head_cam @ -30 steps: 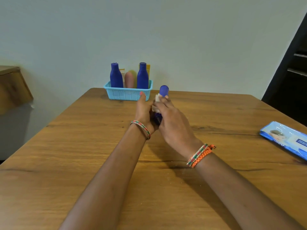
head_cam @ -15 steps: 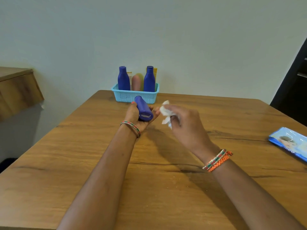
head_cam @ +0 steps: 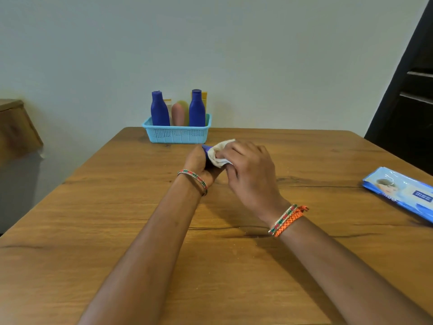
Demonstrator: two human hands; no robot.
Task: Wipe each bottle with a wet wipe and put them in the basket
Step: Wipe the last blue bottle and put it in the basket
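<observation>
Blue plastic showed only as a sliver: the small bottle (head_cam: 206, 149) lay almost hidden in the left hand (head_cam: 199, 163), whose fingers were curled round it, a little above the wooden table (head_cam: 117, 219) and just in front of the basket (head_cam: 177, 132). Half a second before, that bottle had been tipped on its side in the open, its base toward the camera, with the wet wipe (head_cam: 219, 154) held clear of it to the right. Now the right hand (head_cam: 246, 167) had come back across, fingers bunched on the wipe and pressing it against the bottle, so that wipe and bottle touched and the two hands met. A second before, the bottle had stood upright with its cap showing above the hands; the change read as a turn of the bottle to reach a side not yet cleaned, probably its base or lower body.

Wiping of this bottle therefore seemed under way rather than finished, and it had not yet gone into the basket. In the basket, at the far edge of the table, stood two tall blue bottles (head_cam: 160, 109), a pink bottle (head_cam: 178, 114) between them, and pale and yellow containers behind, only partly visible. No other loose bottle showed on the table, so this looked like the last one. Well apart to the right lay the blue wipes packet (head_cam: 400, 191).
</observation>
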